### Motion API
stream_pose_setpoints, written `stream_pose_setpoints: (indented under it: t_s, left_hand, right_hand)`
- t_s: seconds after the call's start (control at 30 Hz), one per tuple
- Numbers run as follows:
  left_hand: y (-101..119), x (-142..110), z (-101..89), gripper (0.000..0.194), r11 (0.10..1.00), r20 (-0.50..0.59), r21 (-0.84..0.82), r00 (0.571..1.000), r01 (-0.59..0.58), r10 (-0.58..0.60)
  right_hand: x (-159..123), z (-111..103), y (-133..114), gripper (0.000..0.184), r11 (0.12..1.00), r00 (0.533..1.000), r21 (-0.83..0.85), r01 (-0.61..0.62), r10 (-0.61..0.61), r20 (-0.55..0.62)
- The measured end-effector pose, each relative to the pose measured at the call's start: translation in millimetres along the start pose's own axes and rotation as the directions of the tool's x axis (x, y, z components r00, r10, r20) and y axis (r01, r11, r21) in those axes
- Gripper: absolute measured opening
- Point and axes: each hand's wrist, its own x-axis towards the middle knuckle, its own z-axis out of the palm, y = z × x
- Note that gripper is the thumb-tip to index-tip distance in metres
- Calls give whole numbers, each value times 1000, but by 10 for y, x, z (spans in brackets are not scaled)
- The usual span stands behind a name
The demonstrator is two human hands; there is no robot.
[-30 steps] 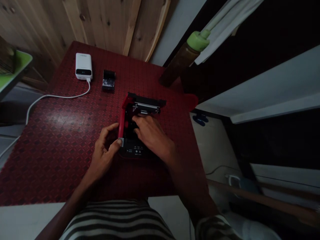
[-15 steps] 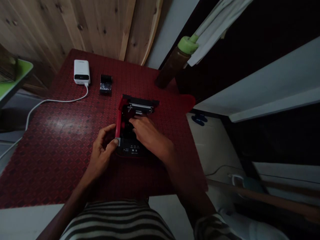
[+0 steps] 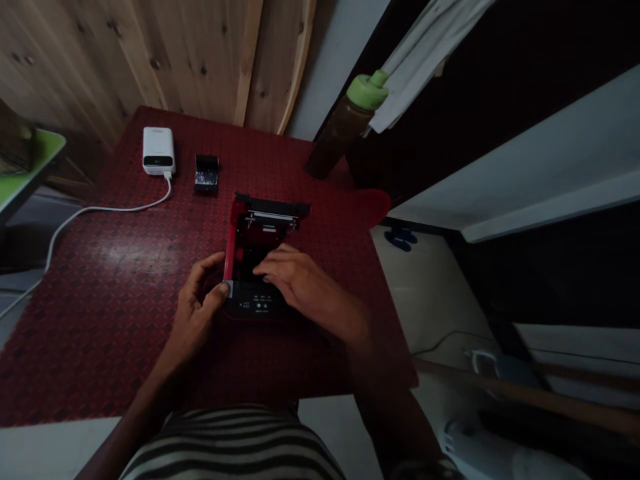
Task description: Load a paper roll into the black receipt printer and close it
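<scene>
A red and black device [image 3: 257, 303], which looks like a small label printer, sits on the table with its lid raised. Its front panel carries small buttons and white markings. My left hand [image 3: 197, 303] grips the left side, thumb on the front left corner and fingers along the red side wall. Over the dark inner bay, close behind the front panel, is my right hand [image 3: 295, 277]. Its fingers are bent and drawn together, with the tips dipping into the bay; whatever they pinch is too dark to make out.
On the red patterned table [image 3: 125, 300] lie a white power bank [image 3: 159, 150] with a white cable [image 3: 105, 209] and a small black shiny roll [image 3: 207, 175]. A brown bottle with a green cap [image 3: 369, 92] stands at the far right, near the red rounded piece [image 3: 373, 205].
My right hand has drawn back from the rear of the bay toward the front panel, its fingers more curled. My left hand keeps its grip. The whole view has shifted slightly.
</scene>
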Motion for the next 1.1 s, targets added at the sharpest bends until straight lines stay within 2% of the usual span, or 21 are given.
stream_pose_setpoints:
  t_s: [0.1,0.2,0.3,0.4,0.53,0.63,0.77,0.87,1.0,1.03,1.1]
  left_hand:
    - [34,5,1,56,1000,5,-17,1000,13,-13]
    - [77,-20,17,56,998,3,-34,998,55,-55]
    - [94,-49,34,56,997,-5,-31,998,64,-65]
    - [106,3,44,56,999,-51,-9,998,31,-31]
    - [215,320,80,54,985,-146,86,976,-148,159]
    - [364,653,162,54,955,-128,125,950,-269,285]
    - [516,910,303,45,967,-145,17,956,-256,255]
    - [537,858,339,31,974,-171,-7,960,-227,222]
    - [428,572,264,17,981,-157,-4,969,-195,192]
    - [380,493,237,26,986,-144,-13,976,-168,165]
    - [276,355,188,52,997,-104,-67,994,-42,35]
  right_hand:
    - [-4,26,45,35,999,998,-9,41,-41,-46]
    - [-47,77,71,30,998,981,-56,17,-28,-190]
    - [-100,162,84,25,998,927,-58,-16,-7,-376]
    - [-150,250,84,26,999,869,-48,8,-31,-493]
    - [-246,334,22,25,996,828,-78,53,-88,-554]
    - [-336,402,-58,26,987,813,-144,70,-140,-565]
    - [-410,517,-148,25,943,791,-331,26,-222,-571]
    - [-431,582,-193,23,898,756,-439,-5,-284,-589]
    - [-467,632,-227,23,882,747,-470,-31,-292,-597]
    - [-477,645,-230,24,880,744,-473,-43,-287,-604]
    - [-493,669,-227,23,872,728,-482,-80,-279,-626]
